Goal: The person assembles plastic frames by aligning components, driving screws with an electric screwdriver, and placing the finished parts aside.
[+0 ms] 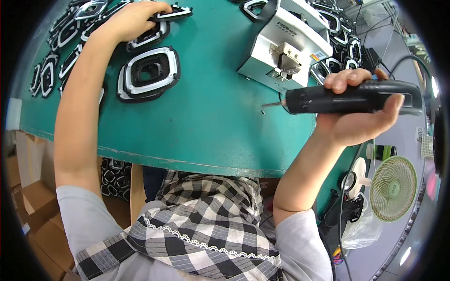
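My right hand (361,107) is wrapped around a black electric screwdriver (337,97), held level above the right side of the green table with its bit pointing left. A tiny screw (263,111) shows at the bit's tip. My left hand (133,21) reaches to the far left and grips the edge of a black-and-white oval frame (174,12), partly hidden by the fingers. Another such frame (144,41) lies just below that hand. Nearer to me, a larger black-and-white frame with a central opening (161,70) lies flat on the table, touched by neither hand.
A white screw feeder box (262,56) stands left of the screwdriver's body. More frames (47,75) crowd the table's far left, and others (333,23) lie behind the feeder. A green fan (393,188) and cables are at the right. Cardboard boxes (44,201) stand below left.
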The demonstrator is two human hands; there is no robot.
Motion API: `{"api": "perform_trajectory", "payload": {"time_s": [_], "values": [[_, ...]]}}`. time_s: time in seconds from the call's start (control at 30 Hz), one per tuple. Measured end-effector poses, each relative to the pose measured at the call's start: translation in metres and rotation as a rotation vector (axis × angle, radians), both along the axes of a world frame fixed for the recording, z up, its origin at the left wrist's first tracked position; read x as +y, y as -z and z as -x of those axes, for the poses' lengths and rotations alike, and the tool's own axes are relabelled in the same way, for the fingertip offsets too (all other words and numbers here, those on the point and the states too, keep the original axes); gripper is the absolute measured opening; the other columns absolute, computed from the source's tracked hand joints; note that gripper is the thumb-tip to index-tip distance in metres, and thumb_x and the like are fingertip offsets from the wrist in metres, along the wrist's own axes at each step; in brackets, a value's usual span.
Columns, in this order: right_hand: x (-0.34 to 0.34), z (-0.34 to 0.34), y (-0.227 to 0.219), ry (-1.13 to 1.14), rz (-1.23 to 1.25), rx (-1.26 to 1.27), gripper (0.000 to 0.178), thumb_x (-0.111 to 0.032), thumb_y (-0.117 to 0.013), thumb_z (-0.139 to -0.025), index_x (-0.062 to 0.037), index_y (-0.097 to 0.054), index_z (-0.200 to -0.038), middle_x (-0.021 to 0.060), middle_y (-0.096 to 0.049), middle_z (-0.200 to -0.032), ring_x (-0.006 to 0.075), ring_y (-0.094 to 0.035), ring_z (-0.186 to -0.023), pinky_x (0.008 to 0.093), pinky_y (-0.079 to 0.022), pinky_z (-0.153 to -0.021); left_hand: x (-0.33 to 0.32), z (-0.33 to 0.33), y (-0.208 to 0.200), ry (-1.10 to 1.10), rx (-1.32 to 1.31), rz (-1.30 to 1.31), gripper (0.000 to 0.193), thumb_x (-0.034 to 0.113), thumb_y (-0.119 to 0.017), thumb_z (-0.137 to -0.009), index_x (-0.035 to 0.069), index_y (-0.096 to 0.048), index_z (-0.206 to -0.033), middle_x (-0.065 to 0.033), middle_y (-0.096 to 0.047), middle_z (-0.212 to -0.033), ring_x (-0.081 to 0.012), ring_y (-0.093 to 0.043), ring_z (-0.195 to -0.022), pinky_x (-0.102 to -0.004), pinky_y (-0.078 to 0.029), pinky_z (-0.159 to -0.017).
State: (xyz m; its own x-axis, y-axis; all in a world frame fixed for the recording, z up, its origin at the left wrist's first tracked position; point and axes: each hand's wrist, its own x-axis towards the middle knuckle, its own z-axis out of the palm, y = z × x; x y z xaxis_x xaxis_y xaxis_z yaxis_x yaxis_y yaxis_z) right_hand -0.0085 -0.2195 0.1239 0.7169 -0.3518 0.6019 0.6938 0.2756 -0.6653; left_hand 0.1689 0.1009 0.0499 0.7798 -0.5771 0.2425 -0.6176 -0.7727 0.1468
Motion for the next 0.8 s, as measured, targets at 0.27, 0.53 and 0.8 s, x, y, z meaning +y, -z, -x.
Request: {"api": "perform_trajectory", "payload": {"time_s": [0.27,0.53,0.8], "values": [[-0.017,-0.027,-0.025,0.453,0.348,-0.181,0.052,-0.046,-0.053,-0.086,0.0015,-0.043,-0.104,0.0158,-0.056,-0.056,0.0249,-0.056,-0.041,0.0349,-0.050,-0.042,-0.038,0.102,-0.009,0.253,-0.474,0.219,0.026,0.002,-0.059,-0.077,0.007,-0.065,-0.102,-0.0075,-0.066,-0.107,-0.0263,-0.059,-0.110,-0.0394,-0.044,-0.096],[0.004,-0.038,-0.018,0.471,0.479,-0.177,0.057,-0.044,-0.061,-0.084,0.0060,-0.043,-0.103,0.0180,-0.057,-0.059,0.0259,-0.057,-0.044,0.0363,-0.052,-0.044,-0.080,0.175,0.039,0.439,-0.212,0.235,0.024,0.013,-0.061,-0.078,0.012,-0.066,-0.101,-0.0016,-0.064,-0.106,-0.0197,-0.057,-0.114,-0.0394,-0.043,-0.099],[0.006,-0.023,-0.013,0.350,0.460,-0.071,0.055,-0.045,-0.054,-0.087,0.0049,-0.043,-0.108,0.0171,-0.057,-0.064,0.0261,-0.057,-0.047,0.0378,-0.052,-0.048,-0.101,0.185,0.027,0.207,-0.008,0.344,0.039,0.016,-0.065,-0.077,0.008,-0.058,-0.114,-0.0073,-0.057,-0.115,-0.0251,-0.052,-0.114,-0.0425,-0.037,-0.098]]}}
